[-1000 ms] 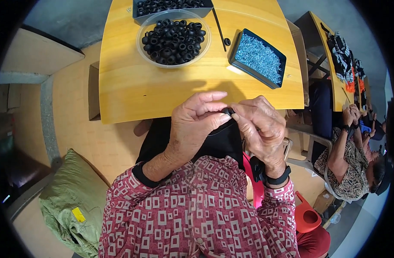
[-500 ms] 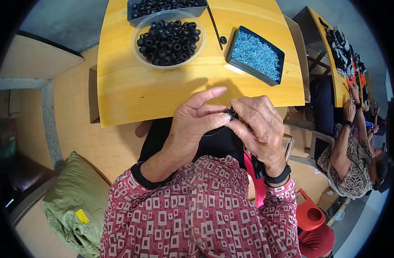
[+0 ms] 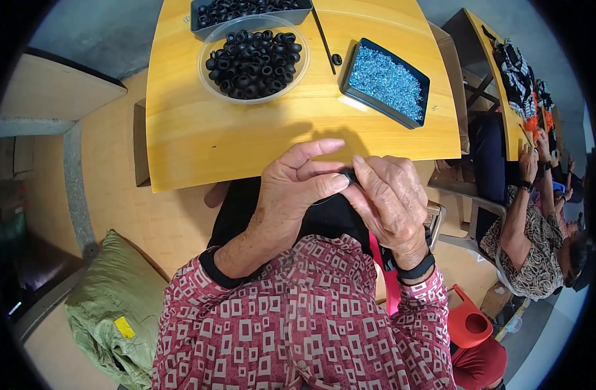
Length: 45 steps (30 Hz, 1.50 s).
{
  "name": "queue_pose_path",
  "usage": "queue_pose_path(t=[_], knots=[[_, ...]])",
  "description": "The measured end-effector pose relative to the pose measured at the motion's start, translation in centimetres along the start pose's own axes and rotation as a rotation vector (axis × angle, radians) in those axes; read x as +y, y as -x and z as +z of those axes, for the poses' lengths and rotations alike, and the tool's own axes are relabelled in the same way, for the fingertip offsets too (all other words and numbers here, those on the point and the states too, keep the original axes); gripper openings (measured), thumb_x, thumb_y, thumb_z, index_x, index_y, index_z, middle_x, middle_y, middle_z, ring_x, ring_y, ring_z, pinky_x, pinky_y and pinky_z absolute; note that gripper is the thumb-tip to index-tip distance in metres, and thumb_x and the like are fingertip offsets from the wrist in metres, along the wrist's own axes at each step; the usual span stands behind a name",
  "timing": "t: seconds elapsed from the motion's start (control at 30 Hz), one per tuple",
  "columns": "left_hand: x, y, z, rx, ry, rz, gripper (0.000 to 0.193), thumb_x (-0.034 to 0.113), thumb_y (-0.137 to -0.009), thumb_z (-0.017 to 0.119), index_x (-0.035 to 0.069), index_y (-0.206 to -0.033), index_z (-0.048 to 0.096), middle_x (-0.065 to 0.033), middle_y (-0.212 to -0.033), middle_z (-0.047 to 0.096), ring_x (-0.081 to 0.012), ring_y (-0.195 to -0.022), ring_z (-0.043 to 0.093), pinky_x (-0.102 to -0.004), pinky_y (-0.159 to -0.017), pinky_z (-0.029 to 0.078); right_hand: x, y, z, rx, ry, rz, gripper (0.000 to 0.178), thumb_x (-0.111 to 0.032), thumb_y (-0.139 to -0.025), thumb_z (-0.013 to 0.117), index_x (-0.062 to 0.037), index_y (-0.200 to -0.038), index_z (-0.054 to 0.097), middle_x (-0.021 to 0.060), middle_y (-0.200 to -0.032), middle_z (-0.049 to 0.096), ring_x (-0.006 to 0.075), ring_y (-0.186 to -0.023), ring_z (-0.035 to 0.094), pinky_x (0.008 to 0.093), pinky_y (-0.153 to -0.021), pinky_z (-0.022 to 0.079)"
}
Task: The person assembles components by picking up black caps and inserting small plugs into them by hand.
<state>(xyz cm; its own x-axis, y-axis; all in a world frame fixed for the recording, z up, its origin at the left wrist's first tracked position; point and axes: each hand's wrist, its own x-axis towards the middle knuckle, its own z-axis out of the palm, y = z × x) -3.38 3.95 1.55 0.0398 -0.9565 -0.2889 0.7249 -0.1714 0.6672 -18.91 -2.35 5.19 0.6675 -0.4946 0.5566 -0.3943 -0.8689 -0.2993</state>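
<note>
1. Yellow wood-grain table (image 3: 246,148) fills the far middle of the scene, with a green sack (image 3: 106,292) on the floor at near left.
2. On its far left part stands a clear round bowl (image 3: 300,80) of hollow black pieces (image 3: 253,65); to the right, a dark tray (image 3: 378,115) holds many tiny shiny bluish parts (image 3: 387,79).
3. One small black piece (image 3: 350,175) sits between the fingertips, just off the table's near edge, largely covered by the fingers.
4. Left hand (image 3: 288,181): loosely curved, one finger stretched out to the right; thumb and a finger behind it are closed on the left side of the piece.
5. Right hand (image 3: 397,200): thumb and forefinger pinched together at its right side, other fingers curled in. Whether anything else lies in that pinch, I cannot tell.
6. Judging by the pieces in the bowl, it should be very light, smooth and a little slippery, probably firm plastic or rubber, hard to break.
7. Best hold is likely thumb and fingertip across the rounded outer wall, leaving the opening free; squeezing off-centre could make it roll or shoot out.
</note>
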Motion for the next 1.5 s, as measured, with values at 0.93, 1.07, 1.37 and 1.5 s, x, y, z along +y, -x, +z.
queue_pose_path(t=[0.93, 1.07, 1.37, 1.5], knots=[[-0.8, -0.9, -0.3, -0.053, 0.01, 0.053, 0.014, 0.007, -0.087, 0.064, 0.0, -0.099, 0.066, -0.0039, -0.093, 0.066, -0.0077, -0.085, 0.06, -0.0209, -0.078, 0.048, 1.2, 0.7, 1.2, 0.031, -0.229, 0.152, 0.04, -0.005, -0.062, 0.08, -0.0001, -0.099, 0.066, 0.0087, -0.084, 0.062, 0.0222, -0.072, 0.059, 0.0312, -0.061, 0.048], [-0.3, -0.9, -0.4, -0.09, -0.076, 0.008, 0.019, 0.008, -0.089, 0.062, -0.001, -0.105, 0.064, -0.0056, -0.096, 0.065, -0.0086, -0.091, 0.06, -0.0215, -0.082, 0.048, 0.9, 0.5, 0.8, 0.063, -0.219, 0.155, 0.04, -0.006, -0.062, 0.08, -0.0009, -0.099, 0.067, 0.0084, -0.084, 0.063, 0.022, -0.07, 0.059, 0.0313, -0.06, 0.049], [0.5, -1.0, -1.4, -0.161, -0.189, -0.113, 0.021, 0.006, -0.087, 0.064, -0.002, -0.107, 0.064, -0.0046, -0.097, 0.066, -0.0085, -0.088, 0.06, -0.0219, -0.081, 0.049, 1.1, 0.4, 0.4, 0.023, -0.061, -0.014, 0.04, -0.006, -0.062, 0.08, 0.0035, -0.098, 0.066, 0.0105, -0.082, 0.061, 0.0232, -0.07, 0.059, 0.0321, -0.06, 0.05], [-0.1, -0.5, -0.9, -0.114, -0.26, 0.005, 0.02, 0.006, -0.087, 0.064, -0.003, -0.105, 0.064, -0.0035, -0.095, 0.066, -0.0065, -0.084, 0.059, -0.02, -0.077, 0.049, 0.9, 0.4, -0.2, -0.022, -0.018, -0.037, 0.04, -0.006, -0.062, 0.08, 0.0042, -0.098, 0.066, 0.0107, -0.082, 0.061, 0.0231, -0.07, 0.058, 0.0321, -0.06, 0.05]])
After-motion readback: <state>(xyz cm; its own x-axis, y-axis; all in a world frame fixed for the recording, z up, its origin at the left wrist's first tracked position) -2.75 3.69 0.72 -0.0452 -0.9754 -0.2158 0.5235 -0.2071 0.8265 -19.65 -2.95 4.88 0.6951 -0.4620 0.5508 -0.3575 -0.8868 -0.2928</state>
